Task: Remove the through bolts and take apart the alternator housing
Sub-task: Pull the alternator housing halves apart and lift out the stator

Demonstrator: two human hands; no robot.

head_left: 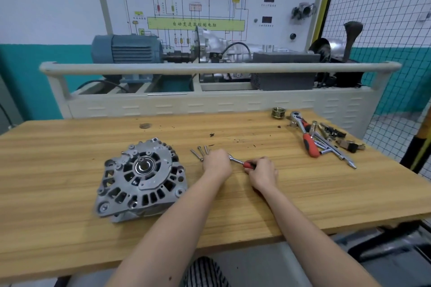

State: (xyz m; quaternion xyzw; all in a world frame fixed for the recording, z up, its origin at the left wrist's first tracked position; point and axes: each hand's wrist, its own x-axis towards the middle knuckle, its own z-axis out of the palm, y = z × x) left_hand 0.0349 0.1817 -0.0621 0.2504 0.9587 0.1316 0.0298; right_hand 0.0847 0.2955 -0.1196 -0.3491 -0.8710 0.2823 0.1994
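Alternator [141,177] sits near-left on bench, both hands off it. Right hand [263,173] grips small ratchet [241,162], left hand [217,162] curled over its head by loose bolts [199,152] (prob pulling one from the socket). Keep bolts grouped, imo

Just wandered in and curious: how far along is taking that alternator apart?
Looks done: several long bolts lie loose on the bench beside the alternator. In hand: the right hand holds a small ratchet by its red grip, the left hand at its head. Left: the housing halves look still joined.
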